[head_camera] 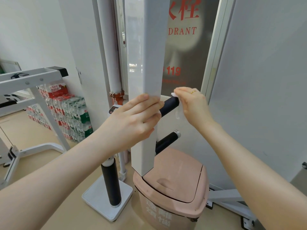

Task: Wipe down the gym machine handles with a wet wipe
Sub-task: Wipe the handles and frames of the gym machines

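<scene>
Hands first: your left hand [132,117] wraps the white upright post [146,80] of the machine, fingers curled round its front face and edge, thumb along the near side. Your right hand [191,103] is clamped on the wet wipe [177,112], pinching it against the far end of the upper black handle [169,106]. Wipe is bunched white; part shows above your fingers at the handle tip, part hangs below your palm. A gold ring [193,92] sits on one finger of that hand.

Upper handle juts from the post toward the right, its black grip bare between your two hands. Lower handle [167,141], also black with a silver end cap, juts from the same post below, untouched by either hand.

Pink bin [174,188] with a swing lid stands on the floor at the foot of the post, just under the lower handle. Left of it, a black roller [111,185] stands upright on a white base plate [93,196].

Behind the post: a cabinet door [182,47] with red lettering, "DRANT" and "119" legible. Further left, stacked packs of bottled water [69,113] against the wall, and a white frame [29,80] of another machine.
</scene>
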`<state>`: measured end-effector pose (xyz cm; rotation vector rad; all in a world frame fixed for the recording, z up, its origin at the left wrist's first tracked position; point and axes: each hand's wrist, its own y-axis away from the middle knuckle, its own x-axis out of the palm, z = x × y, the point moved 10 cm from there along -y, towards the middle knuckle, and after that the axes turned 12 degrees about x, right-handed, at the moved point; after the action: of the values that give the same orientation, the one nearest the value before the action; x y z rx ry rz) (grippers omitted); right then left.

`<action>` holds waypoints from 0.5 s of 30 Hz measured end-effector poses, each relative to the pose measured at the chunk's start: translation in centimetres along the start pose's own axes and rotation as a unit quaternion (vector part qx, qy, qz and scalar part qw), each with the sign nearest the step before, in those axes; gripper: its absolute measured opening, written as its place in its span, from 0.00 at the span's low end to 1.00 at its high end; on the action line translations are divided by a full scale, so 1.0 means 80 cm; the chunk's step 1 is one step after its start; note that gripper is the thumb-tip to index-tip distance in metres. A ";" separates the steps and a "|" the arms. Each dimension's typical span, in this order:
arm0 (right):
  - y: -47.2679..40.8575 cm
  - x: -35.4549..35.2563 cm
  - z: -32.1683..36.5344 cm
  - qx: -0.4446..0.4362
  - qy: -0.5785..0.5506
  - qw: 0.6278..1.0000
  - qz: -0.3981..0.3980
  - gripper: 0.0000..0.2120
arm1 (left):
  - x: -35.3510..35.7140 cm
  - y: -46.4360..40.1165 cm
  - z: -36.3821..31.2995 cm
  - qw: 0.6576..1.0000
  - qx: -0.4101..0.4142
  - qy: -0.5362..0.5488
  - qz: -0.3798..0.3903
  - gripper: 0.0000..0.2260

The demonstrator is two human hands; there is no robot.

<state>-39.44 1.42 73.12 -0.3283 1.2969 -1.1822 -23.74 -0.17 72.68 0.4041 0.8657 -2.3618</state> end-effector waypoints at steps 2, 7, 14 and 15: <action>0.007 0.006 0.010 -0.021 0.011 1.000 0.011 0.20 | 0.000 0.001 0.001 1.000 0.000 0.001 -0.002 0.09; 0.034 -0.004 0.029 -0.061 -0.068 0.996 0.022 0.16 | 0.001 0.001 0.001 1.000 0.003 0.003 0.001 0.09; 0.053 -0.011 0.016 -0.046 -0.111 0.993 0.004 0.13 | -0.001 -0.002 -0.002 1.000 -0.004 0.009 0.000 0.09; 0.051 -0.013 0.011 -0.032 -0.108 0.994 -0.008 0.12 | -0.001 -0.002 -0.003 1.000 -0.004 0.010 -0.001 0.09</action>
<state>-36.52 3.68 70.89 -0.5019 1.1462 -1.0880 -23.77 0.10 72.61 0.4251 0.8846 -2.3593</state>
